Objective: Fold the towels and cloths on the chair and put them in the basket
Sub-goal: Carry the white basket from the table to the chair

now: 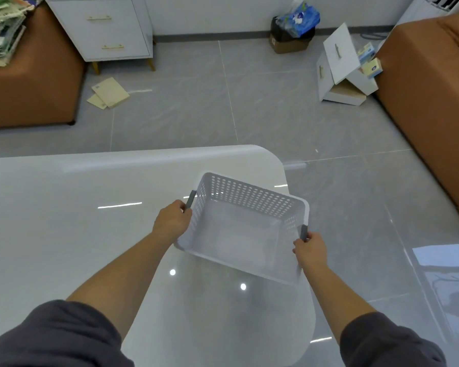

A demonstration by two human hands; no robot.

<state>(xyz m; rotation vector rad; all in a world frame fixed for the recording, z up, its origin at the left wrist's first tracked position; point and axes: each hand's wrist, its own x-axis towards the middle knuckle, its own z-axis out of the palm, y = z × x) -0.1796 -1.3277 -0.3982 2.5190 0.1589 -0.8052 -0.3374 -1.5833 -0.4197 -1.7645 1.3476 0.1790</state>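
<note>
white desk [77, 207] sits under and left of basket [249, 188]; basket hangs over its rounded corner, part past the edge, can't tell if resting or lifted. brown sofa [429, 75] well right of basket, white cabinet [104, 27] far beyond it, leftward. basket white, perforated, tilted. left hand [171, 223] grip curled round grey left handle [190, 198], right hand [312, 250] grip curled round grey right handle [303, 231], one at each basket end

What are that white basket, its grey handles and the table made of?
Basket: likely moulded plastic, matte white, walls pierced by regular holes. Handles: matte grey, plastic or rubber, can't tell. Table: glossy hard white top, sharp light reflections; material unclear.
</note>
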